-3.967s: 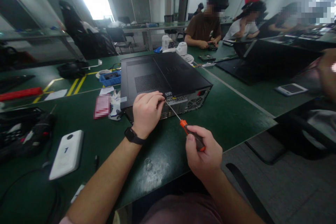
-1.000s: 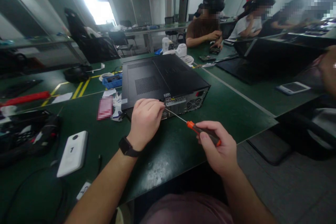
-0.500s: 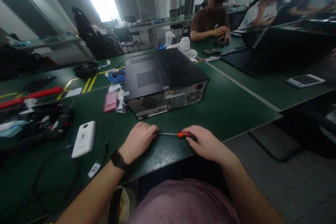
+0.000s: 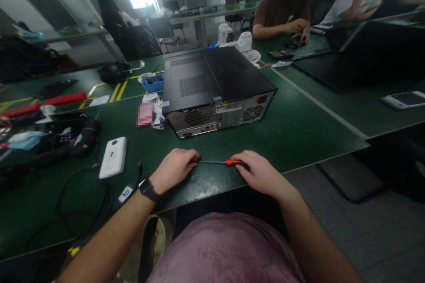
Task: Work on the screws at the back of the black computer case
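Screwdriver: the orange-and-black screwdriver (image 4: 232, 162) lies nearly level in the lower middle of the frame, between the two hands, its shaft pointing left.
Right hand: the right hand (image 4: 260, 172) has its fingers closed around the handle, low over the bench (image 4: 299, 135).
Left hand: the left hand (image 4: 174, 166), with a smartwatch (image 4: 147, 189) at its wrist, seems to pinch the far end of the shaft; whether those fingers hide anything small, I cannot tell.
Computer case: the black computer case (image 4: 232, 68) lies flat at upper centre, rear panel towards the person, apart from both hands.
Step in hand: judging by the pose, the screwdriver is simply being held at both ends, away from the case.
Handling: moving it from here would call for both hands together, or for the left fingers to let go first.
Beside the case: a blue tray (image 4: 152, 84) sits at its left.
Against one second ago: the shaft slanted up to the case's rear edge with the left hand there; now both hands are down near the bench's front edge and the rear panel shows unblocked.
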`<state>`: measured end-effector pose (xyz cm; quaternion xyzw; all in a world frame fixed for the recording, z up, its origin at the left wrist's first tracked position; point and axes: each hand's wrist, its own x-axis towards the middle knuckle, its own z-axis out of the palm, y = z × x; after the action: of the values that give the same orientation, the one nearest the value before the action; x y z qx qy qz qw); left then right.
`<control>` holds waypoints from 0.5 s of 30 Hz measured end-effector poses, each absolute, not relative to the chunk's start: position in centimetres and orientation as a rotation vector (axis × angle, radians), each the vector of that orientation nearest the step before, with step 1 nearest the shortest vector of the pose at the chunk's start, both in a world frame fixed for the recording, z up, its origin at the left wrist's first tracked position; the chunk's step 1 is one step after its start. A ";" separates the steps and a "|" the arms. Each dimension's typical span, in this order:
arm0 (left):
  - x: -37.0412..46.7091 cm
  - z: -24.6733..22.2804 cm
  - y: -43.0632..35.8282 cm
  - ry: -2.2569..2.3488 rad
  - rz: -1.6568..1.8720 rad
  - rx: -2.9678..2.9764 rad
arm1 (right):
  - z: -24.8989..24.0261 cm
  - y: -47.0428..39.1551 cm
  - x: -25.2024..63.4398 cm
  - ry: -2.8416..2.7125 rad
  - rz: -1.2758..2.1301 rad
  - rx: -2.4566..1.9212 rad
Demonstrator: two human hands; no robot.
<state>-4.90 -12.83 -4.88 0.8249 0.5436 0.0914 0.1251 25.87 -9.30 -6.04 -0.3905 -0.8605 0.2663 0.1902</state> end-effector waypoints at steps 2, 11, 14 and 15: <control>-5.0 -4.9 -12.9 1.587 0.295 2.377 | -6.0 -9.3 25.8 -2.417 0.744 -1.106; -5.2 -5.1 -13.0 1.616 0.313 2.345 | -5.7 -9.4 25.5 -2.390 0.744 -1.080; -5.3 -5.3 -13.0 1.610 0.331 2.340 | -5.7 -9.4 25.4 -2.380 0.747 -1.066; -5.4 -5.4 -12.9 1.607 0.337 2.337 | -5.8 -9.4 25.3 -2.382 0.749 -1.068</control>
<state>-5.36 -12.93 -5.38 0.8099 0.5570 0.1169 0.1420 25.32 -9.36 -5.75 -0.3843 -0.8573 0.2694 0.2114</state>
